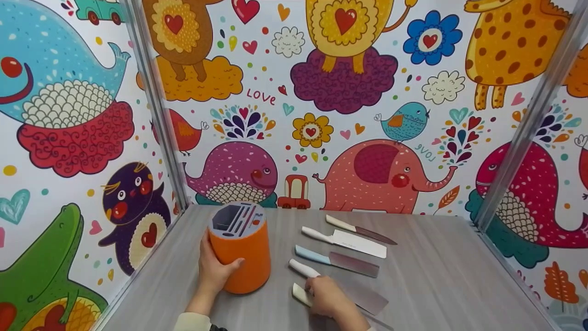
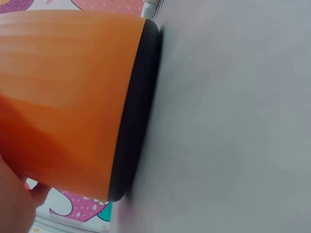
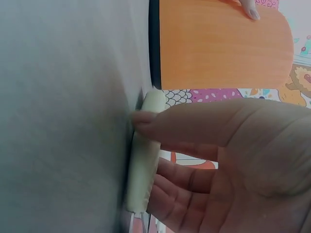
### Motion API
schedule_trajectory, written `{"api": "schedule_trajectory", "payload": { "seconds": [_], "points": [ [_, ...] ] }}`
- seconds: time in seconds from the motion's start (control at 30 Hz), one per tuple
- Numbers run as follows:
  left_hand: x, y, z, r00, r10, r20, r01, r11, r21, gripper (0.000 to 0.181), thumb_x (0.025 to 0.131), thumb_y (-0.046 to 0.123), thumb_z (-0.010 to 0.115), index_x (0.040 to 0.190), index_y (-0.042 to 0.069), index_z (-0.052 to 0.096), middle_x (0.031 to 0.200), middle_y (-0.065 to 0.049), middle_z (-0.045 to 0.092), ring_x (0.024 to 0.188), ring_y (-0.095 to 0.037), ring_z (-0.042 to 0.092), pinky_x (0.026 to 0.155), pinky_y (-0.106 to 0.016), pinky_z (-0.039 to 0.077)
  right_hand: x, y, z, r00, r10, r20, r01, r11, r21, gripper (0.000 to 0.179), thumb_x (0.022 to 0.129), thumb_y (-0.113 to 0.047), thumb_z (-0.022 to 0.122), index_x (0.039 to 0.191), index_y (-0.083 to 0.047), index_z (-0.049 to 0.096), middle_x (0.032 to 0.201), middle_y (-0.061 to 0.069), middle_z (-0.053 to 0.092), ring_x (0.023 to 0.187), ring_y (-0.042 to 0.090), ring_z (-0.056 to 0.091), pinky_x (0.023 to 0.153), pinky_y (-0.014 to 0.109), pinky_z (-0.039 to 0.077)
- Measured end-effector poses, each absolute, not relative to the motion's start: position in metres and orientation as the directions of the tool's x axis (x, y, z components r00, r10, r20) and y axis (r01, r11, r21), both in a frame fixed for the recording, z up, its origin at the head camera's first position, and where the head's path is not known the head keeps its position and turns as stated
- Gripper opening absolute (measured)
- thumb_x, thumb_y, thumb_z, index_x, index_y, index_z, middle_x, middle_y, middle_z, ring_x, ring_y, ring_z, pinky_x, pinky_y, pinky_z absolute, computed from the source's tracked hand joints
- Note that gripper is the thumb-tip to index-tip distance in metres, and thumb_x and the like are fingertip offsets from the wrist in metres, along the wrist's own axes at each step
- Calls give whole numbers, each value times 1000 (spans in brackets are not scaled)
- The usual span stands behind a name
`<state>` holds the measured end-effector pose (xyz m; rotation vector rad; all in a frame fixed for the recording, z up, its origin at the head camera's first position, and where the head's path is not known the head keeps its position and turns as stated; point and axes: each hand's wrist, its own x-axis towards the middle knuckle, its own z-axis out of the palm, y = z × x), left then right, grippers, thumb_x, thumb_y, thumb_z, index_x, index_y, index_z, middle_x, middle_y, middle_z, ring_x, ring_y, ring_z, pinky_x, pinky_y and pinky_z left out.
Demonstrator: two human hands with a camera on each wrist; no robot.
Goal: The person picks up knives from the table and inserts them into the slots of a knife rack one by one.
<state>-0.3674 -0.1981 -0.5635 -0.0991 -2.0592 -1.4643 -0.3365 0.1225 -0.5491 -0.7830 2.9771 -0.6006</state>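
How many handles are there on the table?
5, right of the orange holder, far to near: far cream handle, far white handle, light blue handle, near white handle, near cream handle, partly hidden by the right hand. No others show.

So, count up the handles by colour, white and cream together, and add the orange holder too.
Blue handle: 1
White or cream handles: 4
Orange holder: 1
Total: 6

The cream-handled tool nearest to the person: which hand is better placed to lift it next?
The right hand, I think: its thumb and fingers are on the cream-handled tool. The left hand is occupied, holding the orange holder.
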Motion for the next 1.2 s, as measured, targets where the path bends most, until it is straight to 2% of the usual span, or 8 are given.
{"api": "schedule_trajectory", "payload": {
  "seconds": [0.13, 0.33, 0.47, 0.6, 0.77, 0.93, 1.1, 1.2],
  "points": [
    [-367, -195, -564, -813, -284, 508, 384, 394, 835, 123, 73, 27, 97, 167, 17, 18, 162, -11, 39, 137, -28, 48, 125, -65, 35, -338, 126, -555, -862, -496, 105, -498, 787, -364, 32, 63, 2, 86, 93, -3, 76, 77, 2, 71, 69, 12, 60, 62, 32, 52],
    [-366, -190, -563, -810, -294, 507, 379, 396, 836, 122, 74, 30, 96, 167, 18, 18, 162, -13, 38, 138, -33, 48, 125, -67, 34, -341, 130, -553, -869, -467, 164, -490, 762, -423, 32, 64, 4, 77, 95, -3, 76, 77, 2, 71, 68, 9, 57, 59, 30, 50],
    [-366, -186, -564, -800, -304, 517, 380, 411, 829, 122, 73, 29, 96, 166, 15, 19, 162, -15, 38, 139, -35, 47, 125, -68, 33, -338, 132, -537, -885, -411, 218, -461, 714, -527, 38, 62, 3, 75, 99, -5, 76, 77, 0, 71, 68, 6, 56, 60, 25, 48],
    [-366, -182, -563, -798, -311, 516, 375, 413, 830, 123, 73, 29, 97, 166, 13, 19, 164, -15, 36, 142, -35, 45, 127, -67, 31, -337, 138, -519, -893, -362, 266, -445, 635, -632, 41, 65, 1, 79, 106, -6, 76, 82, 1, 74, 73, 7, 62, 64, 25, 53],
    [-367, -177, -562, -824, -301, 480, 352, 393, 850, 124, 75, 33, 97, 167, 15, 16, 167, -13, 34, 144, -34, 43, 128, -66, 30, -336, 150, -496, -923, -264, 282, -381, 504, -775, 42, 74, -2, 86, 114, -6, 76, 89, 3, 73, 80, 11, 66, 70, 25, 56],
    [-364, -173, -563, -826, -306, 473, 334, 410, 849, 125, 74, 34, 97, 168, 17, 15, 166, -13, 35, 144, -34, 44, 127, -65, 32, -331, 162, -480, -941, -170, 294, -335, 324, -885, 45, 77, 0, 86, 120, -1, 74, 93, 9, 72, 83, 13, 67, 74, 22, 57],
    [-363, -169, -563, -797, -338, 501, 345, 426, 837, 124, 73, 30, 98, 167, 17, 18, 162, -15, 38, 142, -35, 45, 126, -66, 34, -329, 169, -474, -942, -147, 300, -321, 141, -937, 47, 82, 4, 83, 126, 4, 68, 104, 14, 72, 92, 16, 69, 84, 25, 60],
    [-363, -164, -563, -758, -371, 537, 370, 435, 821, 123, 71, 27, 100, 165, 14, 21, 161, -16, 39, 141, -36, 46, 125, -66, 35, -329, 169, -473, -934, -154, 322, -330, 33, -943, 48, 83, 8, 80, 129, 8, 64, 108, 17, 72, 97, 16, 69, 88, 26, 60]
  ]
}}
